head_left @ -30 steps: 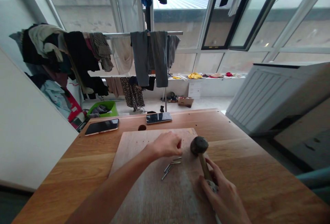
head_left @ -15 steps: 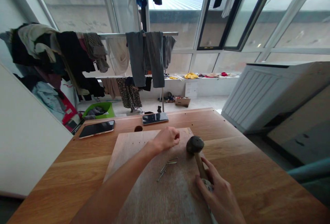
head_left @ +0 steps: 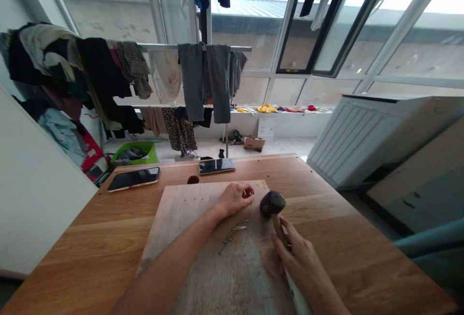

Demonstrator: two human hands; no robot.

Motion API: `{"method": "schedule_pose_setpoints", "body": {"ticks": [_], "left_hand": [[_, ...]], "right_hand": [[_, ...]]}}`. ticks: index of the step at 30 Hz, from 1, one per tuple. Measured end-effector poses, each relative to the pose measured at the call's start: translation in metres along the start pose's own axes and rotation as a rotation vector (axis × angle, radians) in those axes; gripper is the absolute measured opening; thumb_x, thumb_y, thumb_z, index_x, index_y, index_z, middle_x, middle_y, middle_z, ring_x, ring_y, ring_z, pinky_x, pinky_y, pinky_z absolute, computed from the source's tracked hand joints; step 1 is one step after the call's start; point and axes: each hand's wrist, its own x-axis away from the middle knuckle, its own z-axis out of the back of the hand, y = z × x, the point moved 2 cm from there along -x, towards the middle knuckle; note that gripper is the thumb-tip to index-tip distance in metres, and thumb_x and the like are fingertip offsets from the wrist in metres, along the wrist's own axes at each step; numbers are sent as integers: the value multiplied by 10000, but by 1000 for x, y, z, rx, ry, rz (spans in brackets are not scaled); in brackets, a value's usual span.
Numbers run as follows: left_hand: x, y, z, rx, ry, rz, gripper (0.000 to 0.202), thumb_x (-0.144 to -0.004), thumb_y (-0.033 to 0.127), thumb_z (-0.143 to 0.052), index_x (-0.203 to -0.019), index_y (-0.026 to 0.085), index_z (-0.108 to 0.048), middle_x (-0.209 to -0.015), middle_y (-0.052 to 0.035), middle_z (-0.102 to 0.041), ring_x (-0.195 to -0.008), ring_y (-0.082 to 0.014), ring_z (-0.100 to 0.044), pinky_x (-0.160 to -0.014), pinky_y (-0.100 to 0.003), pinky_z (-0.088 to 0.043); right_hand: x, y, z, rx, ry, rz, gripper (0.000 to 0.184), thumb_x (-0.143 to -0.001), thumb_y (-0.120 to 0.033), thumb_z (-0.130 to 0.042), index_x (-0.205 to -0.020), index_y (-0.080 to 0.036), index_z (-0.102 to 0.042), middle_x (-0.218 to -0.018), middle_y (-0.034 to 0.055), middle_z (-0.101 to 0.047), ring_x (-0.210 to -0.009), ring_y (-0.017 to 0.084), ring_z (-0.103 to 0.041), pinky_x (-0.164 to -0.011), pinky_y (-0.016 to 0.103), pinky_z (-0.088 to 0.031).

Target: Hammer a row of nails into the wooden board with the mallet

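Observation:
My right hand [head_left: 299,254] is wrapped round the wooden handle of a mallet [head_left: 272,203], whose dark head is tilted up over the right edge of a thin wooden board [head_left: 217,276]. Near the board's far edge is my left hand [head_left: 235,199], its fingers curled and pinched together; whatever they hold, if anything, is hidden. Several loose nails [head_left: 239,228] lie on the board between my left forearm and the mallet. A row of small dark marks [head_left: 194,199] runs along the board's far left part.
The board lies on a wooden table [head_left: 90,237]. At its far side are a black phone [head_left: 134,179], another phone [head_left: 216,165] and a round hole [head_left: 193,179]. Beyond stand a laundry rack [head_left: 239,49] with clothes, a green basket [head_left: 148,153] and a white cabinet [head_left: 362,136].
The curled fingers of my left hand have opened into a slightly rounder pinch. My right hand and the mallet have barely moved. The whole view has shifted a little.

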Motion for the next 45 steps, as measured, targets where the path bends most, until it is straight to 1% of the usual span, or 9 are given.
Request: {"method": "schedule_pose_setpoints", "body": {"ticks": [2, 7, 11, 15, 19, 26, 33, 41, 45], "left_hand": [[1, -1, 1, 20, 15, -4, 127, -760, 128, -663, -878, 124, -708, -746, -19, -669, -647, -119, -584, -628, -214, -457], [0, -5, 2, 30, 29, 9, 73, -772, 129, -673, -828, 128, -719, -757, -20, -667, -643, -113, -581, -637, -216, -457], [1, -7, 1, 24, 57, -3, 60, -770, 127, -686, -810, 128, -730, -748, -24, -665, -650, -116, -585, -635, -215, -456], [-1, -11, 1, 23, 69, -15, 96, -759, 89, -663, -817, 126, -731, -746, -23, -671, -633, -108, -585, -620, -203, -463], [-10, -19, 4, -9, 60, -37, 131, -737, 57, -663, -824, 128, -731, -768, -23, -689, -651, -109, -602, -644, -203, -481], [-30, -30, 11, -28, 60, -16, 96, -760, 79, -669, -823, 112, -733, -746, -33, -706, -666, -122, -628, -658, -215, -489], [-28, -31, 12, -19, 83, -26, 88, -763, 95, -669, -810, 123, -737, -751, -30, -705, -671, -121, -618, -672, -226, -488], [-26, -28, 12, -23, 118, 10, 58, -763, 128, -686, -788, 128, -739, -669, 0, -639, -618, -103, -544, -612, -216, -420], [-26, -28, 12, -11, 117, 25, 43, -765, 148, -695, -764, 131, -734, -626, 22, -594, -596, -93, -506, -585, -210, -383]], "right_hand": [[-2, -5, 0, -35, -11, -6, 532, -811, -431, -541, -1288, -203, -595, -551, -23, -630, -438, 221, -611, -455, 299, -467], [-18, -32, 2, -144, 48, 27, 520, -802, -480, -565, -1217, -169, -612, -544, -42, -566, -456, 182, -566, -443, 271, -417], [-44, -46, 1, -243, 47, 40, 441, -815, -568, -552, -969, -166, -648, -552, -32, -549, -440, 156, -531, -424, 263, -404], [-67, -41, -5, -275, 115, 65, 460, -801, -585, -580, -987, -169, -642, -565, -24, -570, -433, 155, -535, -421, 264, -417], [-87, -31, -13, -282, 124, 108, 482, -786, -603, -586, -978, -164, -642, -563, -23, -572, -425, 154, -531, -430, 269, -421], [-118, -34, -13, -312, 136, 72, 369, -752, -530, -621, -891, -189, -596, -566, -36, -560, -429, 149, -532, -420, 265, -413], [-108, -54, -8, -621, -76, 26, 313, -809, -460, -636, -931, -215, -484, -655, -82, -535, -376, 65, -456, -326, 181, -344], [-88, -53, -12, -583, -216, -17, 446, -794, -515, -651, -1065, -205, -478, -591, -91, -545, -346, 81, -458, -292, 183, -350], [-83, -57, -12, -533, -213, -9, 474, -795, -531, -640, -1099, -206, -476, -575, -92, -553, -342, 93, -467, -296, 192, -357]]}}
